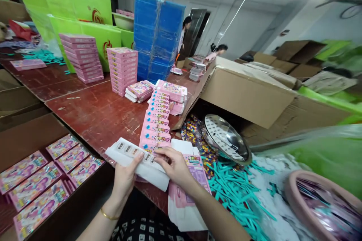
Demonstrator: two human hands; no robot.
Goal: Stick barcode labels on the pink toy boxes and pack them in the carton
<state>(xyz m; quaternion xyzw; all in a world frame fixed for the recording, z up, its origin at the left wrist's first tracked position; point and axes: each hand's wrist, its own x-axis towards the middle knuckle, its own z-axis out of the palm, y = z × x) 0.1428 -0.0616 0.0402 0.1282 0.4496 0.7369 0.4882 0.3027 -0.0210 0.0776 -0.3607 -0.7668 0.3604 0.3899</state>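
Note:
Across my lap edge of the table lies a white sticker sheet with a row of small printed labels. My left hand grips it from below, thumb pressed on top. The thumb and fingers of my right hand are pinched together over the labels at the sheet's right end; whether a label is between them is hidden. Just beyond the sheet, a row of overlapping pink cartons runs away from me, with blue marks on them. Under my right forearm is a flattened pink carton with white flaps.
Stacked pink boxes and a tall blue bin stand at the back. Below left, an open cardboard box holds packed pink boxes. At right are teal sticks, a metal bowl and a pink basin. Two people are farther back.

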